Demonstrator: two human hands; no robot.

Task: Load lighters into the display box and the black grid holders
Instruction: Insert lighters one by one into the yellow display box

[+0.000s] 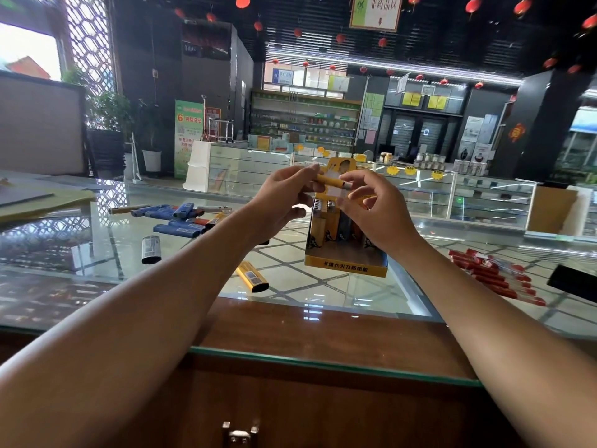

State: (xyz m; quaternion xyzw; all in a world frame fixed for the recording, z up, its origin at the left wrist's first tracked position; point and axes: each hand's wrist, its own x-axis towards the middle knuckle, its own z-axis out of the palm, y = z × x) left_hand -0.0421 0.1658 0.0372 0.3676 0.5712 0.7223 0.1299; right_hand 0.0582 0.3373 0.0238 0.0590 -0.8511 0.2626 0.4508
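- Together, the left hand (284,195) and the right hand (371,211) held one slim yellow plastic lighter (328,181) level in the air. The left pinched its yellow end and the right's fingertips pinched its silver-capped end.
- That lighter hung just above the open top of the yellow cardboard display box (345,268), in front of the box's upright header card.
- The box stood on the glass countertop (323,295) and held a row of upright lighters (323,224), partly hidden by the right hand.
- Left of the box, a second yellow lighter with a black base (252,277) lay flat on the glass beside the left forearm.
- Farther left lay a dark lighter with a white label (151,249), and beyond it a loose heap of blue lighters (179,219).
- Well to the right, a cluster of red lighters (494,273) lay on the glass near a flat black object (573,282). The frame edge cut that object off, so what it was could not be told.
- Nearest the person ran a brown wooden counter edge (323,334).
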